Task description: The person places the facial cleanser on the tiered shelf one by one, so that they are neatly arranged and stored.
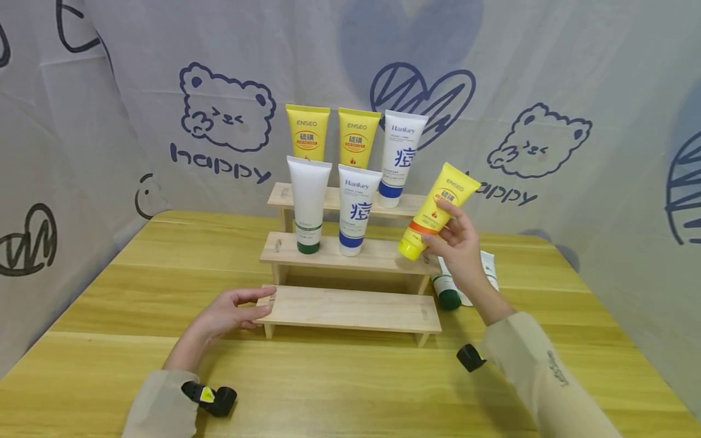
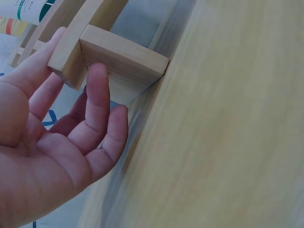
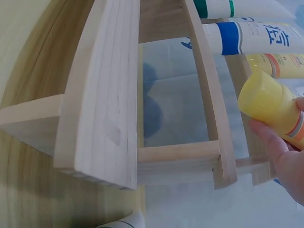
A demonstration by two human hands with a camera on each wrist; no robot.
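Note:
My right hand (image 1: 459, 246) holds a yellow squeeze tube (image 1: 440, 204), tilted with its cap down, at the right end of the middle step. In the right wrist view the tube's yellow cap (image 3: 259, 97) shows beside the fingers. With thumb and fingers, my left hand (image 1: 230, 311) grips the left end of the lowest step of a three-tier wooden stand (image 1: 350, 309). On the middle step stand a white tube with a green cap (image 1: 310, 201) and a white tube with a blue band (image 1: 358, 210). Two yellow tubes (image 1: 308, 131) and another blue-banded white tube (image 1: 402, 152) stand on the top step.
White tubes, one with a dark green cap (image 1: 450, 298), lie on the table right of the stand, partly behind my right forearm. The wood-grain table (image 1: 339, 389) extends around the stand. A pale curtain (image 1: 323, 55) with bear and heart drawings hangs behind.

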